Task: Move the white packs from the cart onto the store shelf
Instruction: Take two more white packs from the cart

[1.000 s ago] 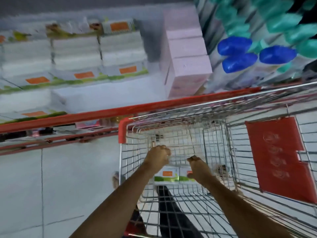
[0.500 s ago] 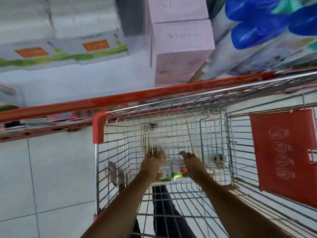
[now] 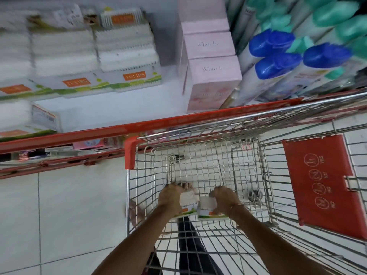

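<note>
Two white packs [image 3: 198, 205] side by side, low in cart [image 3: 198, 155].

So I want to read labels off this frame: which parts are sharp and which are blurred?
Head view: the white packs on the shelf's left side smear with motion blur; the pink boxes and both hands, left hand and right hand, look sharper; wide-angle distortion bends the cart rim.
</note>
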{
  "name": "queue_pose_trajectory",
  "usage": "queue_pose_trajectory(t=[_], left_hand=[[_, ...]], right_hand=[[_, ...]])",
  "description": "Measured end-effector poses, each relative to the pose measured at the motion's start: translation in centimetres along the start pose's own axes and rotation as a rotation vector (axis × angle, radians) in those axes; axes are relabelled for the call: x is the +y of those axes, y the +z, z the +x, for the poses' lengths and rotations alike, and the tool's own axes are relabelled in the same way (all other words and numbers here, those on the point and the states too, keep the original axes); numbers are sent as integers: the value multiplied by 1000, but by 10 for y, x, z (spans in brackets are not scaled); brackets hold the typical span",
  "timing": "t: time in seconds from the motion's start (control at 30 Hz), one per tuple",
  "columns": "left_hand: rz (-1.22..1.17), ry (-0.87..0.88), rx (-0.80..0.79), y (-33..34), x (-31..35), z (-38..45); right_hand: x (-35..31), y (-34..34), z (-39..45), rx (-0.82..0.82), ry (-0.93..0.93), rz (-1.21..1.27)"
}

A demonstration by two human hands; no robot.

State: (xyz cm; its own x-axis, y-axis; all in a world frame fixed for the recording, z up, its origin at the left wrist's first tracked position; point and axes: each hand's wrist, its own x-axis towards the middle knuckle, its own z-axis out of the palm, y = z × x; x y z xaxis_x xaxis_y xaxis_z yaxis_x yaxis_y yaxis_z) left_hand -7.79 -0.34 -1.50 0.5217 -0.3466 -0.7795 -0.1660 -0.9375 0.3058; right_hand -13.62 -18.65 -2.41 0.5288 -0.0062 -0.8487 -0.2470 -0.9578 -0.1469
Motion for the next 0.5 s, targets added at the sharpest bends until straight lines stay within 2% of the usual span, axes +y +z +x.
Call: queue_pose_trajectory(t=[0.23,0.4,0.5], left_hand=[[-45,114,156,-75,-7,-52],[-72,172,336,-140,-22,-105],[-80,188,421,-174,-31,-130]], right_hand=[[-30,-64,-49,137,-32,-27],[-67,-123,-101,323,-63,-3],[-90,-154,-121,411,-41,-73]])
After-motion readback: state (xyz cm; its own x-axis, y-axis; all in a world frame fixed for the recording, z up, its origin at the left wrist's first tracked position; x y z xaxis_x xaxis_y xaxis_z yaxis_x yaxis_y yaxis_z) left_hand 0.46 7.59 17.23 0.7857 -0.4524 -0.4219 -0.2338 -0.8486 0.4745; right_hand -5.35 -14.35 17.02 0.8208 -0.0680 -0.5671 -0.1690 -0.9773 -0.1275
